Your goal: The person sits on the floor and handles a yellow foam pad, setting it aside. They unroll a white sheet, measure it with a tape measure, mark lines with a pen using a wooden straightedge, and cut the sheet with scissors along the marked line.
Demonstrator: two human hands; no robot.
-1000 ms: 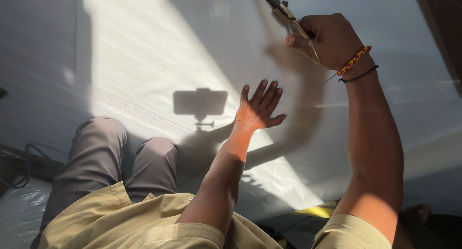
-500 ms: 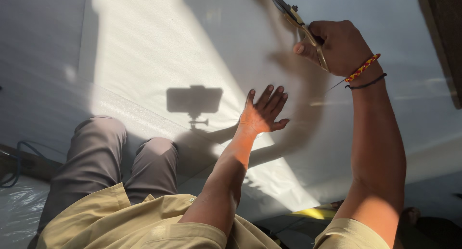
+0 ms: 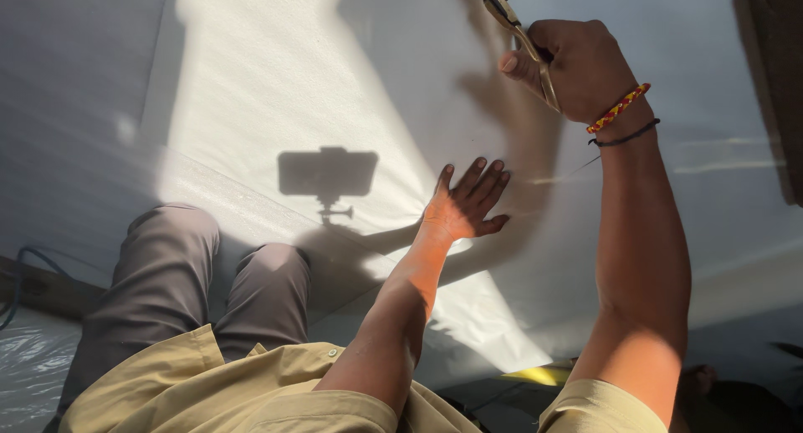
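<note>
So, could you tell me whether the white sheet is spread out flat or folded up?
Spread flat. The white sheet lies smooth under the left hand, whose palm presses on it.

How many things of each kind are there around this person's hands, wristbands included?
Scissors, held in the right hand: 1
White sheet, pressed flat by the left hand: 1
Wristbands, one beaded red and yellow, one thin and dark: 2
Blue cable at the left edge: 1
Total: 5
</note>
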